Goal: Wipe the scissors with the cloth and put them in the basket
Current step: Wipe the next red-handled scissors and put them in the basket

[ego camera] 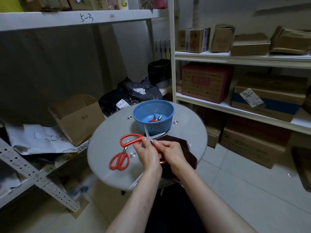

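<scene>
Two bare forearms reach up from the bottom edge and meet over the near side of a round grey tabletop. The left hand and the right hand are side by side, touching, and both have their fingers curled round the held scissors. The left fingers pinch it just by the pivot. The right fingers close on the red handle that runs down beneath the hands.

These scissors are spread wide. One red loop sticks out to the left, and the two blades point away towards the basket.

A dark maroon cloth lies flat on the tabletop under and to the right of the right hand. The second scissors, blades together and red-handled, lie on the tabletop just left of the left hand.

The blue basket stands at the far side of the tabletop, with the third scissors on its bottom.

An open cardboard box sits on a low shelf to the left. White shelving on the right carries more boxes.
</scene>
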